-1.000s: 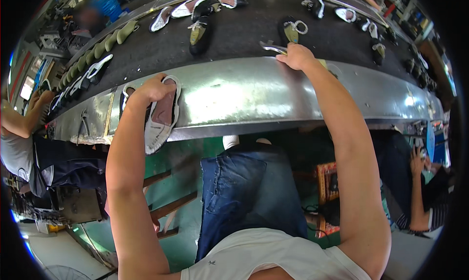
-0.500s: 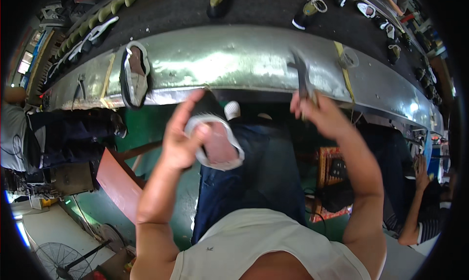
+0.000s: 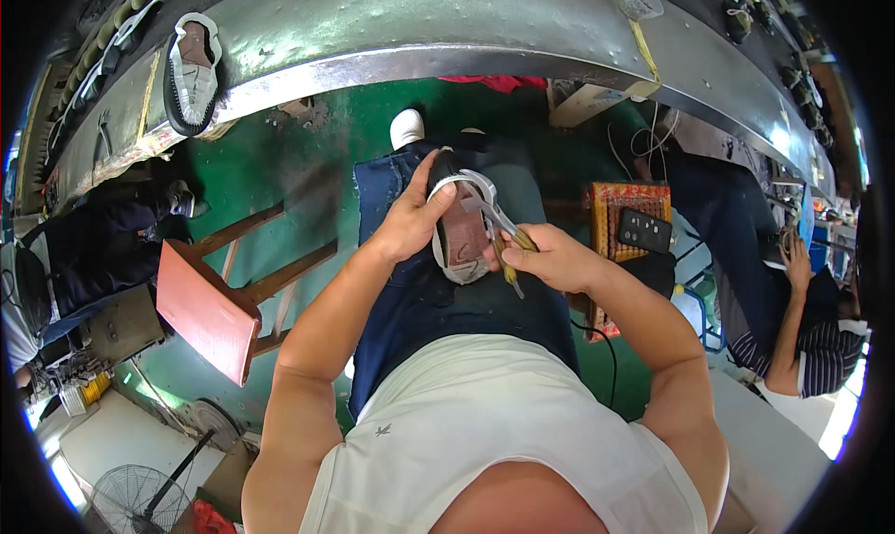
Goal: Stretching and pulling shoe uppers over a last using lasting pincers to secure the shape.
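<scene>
My left hand (image 3: 408,219) is wrapped round a shoe (image 3: 463,240) with a white edge and a reddish-brown bottom, held over my lap. Its thumb presses on the white edge, and the fingers go out of sight behind the dark side. Lasting pliers (image 3: 496,213) with yellowish handles are in my right hand (image 3: 552,257), its fingers closed round the grips. The pliers' head lies against the shoe's right edge; whether the jaws pinch the material cannot be made out.
A metal-topped bench (image 3: 419,21) runs across the front, with another shoe (image 3: 193,77) and a plastic cup (image 3: 640,1) on it. A pink-topped wooden stool (image 3: 207,306) lies at left. A bamboo seat (image 3: 606,212) stands at right, near another person's arm (image 3: 797,264).
My right hand has brought the pliers down from over the bench to the shoe. The shoe has moved up and right, still in my left hand. The view has tilted lower.
</scene>
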Motion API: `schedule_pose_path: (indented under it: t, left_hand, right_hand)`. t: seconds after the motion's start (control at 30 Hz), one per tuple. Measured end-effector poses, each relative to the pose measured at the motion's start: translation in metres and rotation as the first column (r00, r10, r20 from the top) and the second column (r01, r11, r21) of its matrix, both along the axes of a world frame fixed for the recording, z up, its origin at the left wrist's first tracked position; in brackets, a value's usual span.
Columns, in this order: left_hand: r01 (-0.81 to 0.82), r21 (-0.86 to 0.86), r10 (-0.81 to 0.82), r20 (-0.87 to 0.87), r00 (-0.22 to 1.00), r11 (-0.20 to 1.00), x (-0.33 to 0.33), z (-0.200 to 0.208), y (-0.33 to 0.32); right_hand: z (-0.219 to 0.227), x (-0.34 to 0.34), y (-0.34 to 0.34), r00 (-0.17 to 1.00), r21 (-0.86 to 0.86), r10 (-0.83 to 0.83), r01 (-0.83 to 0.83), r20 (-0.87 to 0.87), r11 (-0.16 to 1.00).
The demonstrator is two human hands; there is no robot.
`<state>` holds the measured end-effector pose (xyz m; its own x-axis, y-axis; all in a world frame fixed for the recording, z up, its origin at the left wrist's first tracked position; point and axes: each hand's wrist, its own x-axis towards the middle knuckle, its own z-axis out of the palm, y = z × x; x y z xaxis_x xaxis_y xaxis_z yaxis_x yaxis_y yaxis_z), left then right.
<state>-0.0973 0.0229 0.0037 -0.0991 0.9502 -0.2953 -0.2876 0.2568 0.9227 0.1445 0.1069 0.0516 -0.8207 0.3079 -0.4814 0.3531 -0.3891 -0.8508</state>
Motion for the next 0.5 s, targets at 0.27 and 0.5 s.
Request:
schedule_pose_path:
  t: [0.27, 0.5]
  left_hand:
    - [-0.043, 0.09, 0.034, 0.096, 0.995, 0.995, -0.005, -0.029, 0.009]
    - [-0.071, 0.083, 0.059, 0.141, 0.988, 0.994, -0.003, -0.018, 0.006]
  right_hand:
    - [-0.033, -0.006, 0.003, 0.985, 0.679, 0.003, -0.12, 0.171, 0.724]
    - [-0.032, 0.004, 0.006, 0.997, 0.804, -0.01, -0.056, 0.077, 0.592]
